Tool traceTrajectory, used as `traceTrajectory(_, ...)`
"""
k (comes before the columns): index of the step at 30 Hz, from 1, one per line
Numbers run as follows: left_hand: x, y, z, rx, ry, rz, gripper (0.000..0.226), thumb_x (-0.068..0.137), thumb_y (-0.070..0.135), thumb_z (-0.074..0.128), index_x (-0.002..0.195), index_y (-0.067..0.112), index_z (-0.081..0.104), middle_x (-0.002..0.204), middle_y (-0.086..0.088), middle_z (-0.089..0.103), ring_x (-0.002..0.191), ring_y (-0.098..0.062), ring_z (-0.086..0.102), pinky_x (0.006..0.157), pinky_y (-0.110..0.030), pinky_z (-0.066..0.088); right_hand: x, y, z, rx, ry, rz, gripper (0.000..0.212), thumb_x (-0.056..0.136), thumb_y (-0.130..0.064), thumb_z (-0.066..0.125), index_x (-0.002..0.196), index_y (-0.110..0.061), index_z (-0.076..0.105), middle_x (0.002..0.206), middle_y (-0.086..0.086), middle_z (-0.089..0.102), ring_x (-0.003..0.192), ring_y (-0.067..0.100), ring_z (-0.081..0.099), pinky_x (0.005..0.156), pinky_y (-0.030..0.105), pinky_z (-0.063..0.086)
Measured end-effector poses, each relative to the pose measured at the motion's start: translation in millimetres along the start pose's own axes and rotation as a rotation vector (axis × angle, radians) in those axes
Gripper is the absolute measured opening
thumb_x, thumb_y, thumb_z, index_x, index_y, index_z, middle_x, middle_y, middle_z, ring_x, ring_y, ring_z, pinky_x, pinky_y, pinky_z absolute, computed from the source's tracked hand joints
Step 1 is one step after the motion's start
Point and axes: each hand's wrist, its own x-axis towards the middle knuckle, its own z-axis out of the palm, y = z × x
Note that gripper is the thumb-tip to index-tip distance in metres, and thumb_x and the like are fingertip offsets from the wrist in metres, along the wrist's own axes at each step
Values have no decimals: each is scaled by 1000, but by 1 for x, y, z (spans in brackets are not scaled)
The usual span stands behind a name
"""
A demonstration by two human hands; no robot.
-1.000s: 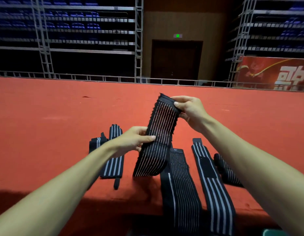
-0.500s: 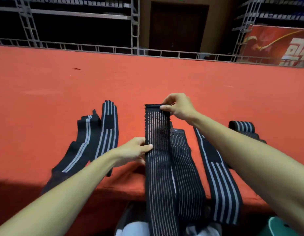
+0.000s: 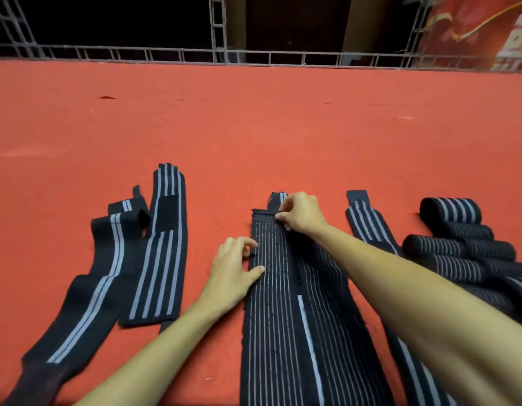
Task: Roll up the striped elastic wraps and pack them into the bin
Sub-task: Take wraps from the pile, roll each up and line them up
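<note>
**A:** A second ago the pinstriped wrap [image 3: 271, 288] was held up in the air between both hands; now it's lying flat on the red mat [image 3: 253, 127]. The right hand [image 3: 302, 213] is pinching the far end with curled fingertips, which looks like the start of a roll. The left hand [image 3: 233, 271] sits relaxed against the wrap's left edge with the thumb on the cloth, not gripping anything.

**B:** So how far along is the person?

**A:** Partway, I'd guess. The rolled wraps [image 3: 458, 247] piled on the right look done. Still flat are this one, a second wrap [image 3: 327, 288] under it, a striped wrap [image 3: 365, 221] just to the right, and the wide-striped wraps [image 3: 163, 244] on the left. The bin isn't in shot, so there's no telling if anything's packed.
</note>
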Motion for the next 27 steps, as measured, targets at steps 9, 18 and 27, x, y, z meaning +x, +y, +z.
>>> traceTrajectory(9,14,37,25,-66,-123,65,28,86,12,61,85,39,60,94,13,60,97,-9,51,94,-29,38,-9,57,-27,-70,72,51,28,86,-3,50,105,-12,70,110,9,70,107,22,61,85,21,42)
traceTrajectory(18,7,43,38,161,-17,97,14,95,33,47,92,31,61,97,18,59,98,-5,52,92,-32,39,-24,81,-35,-68,109,-46,3,86,-15,64,87,-13,64,94,6,66,96,24,57,80,28,38)
traceTrajectory(27,-1,90,23,-21,-344,-93,44,90,31,59,130,16,47,130,-2,55,118,-16,53,104,-37,40,-91,17,-115,851,29,-88,16,84,2,64,78,-12,66,75,6,61,70,20,54,59,29,44)
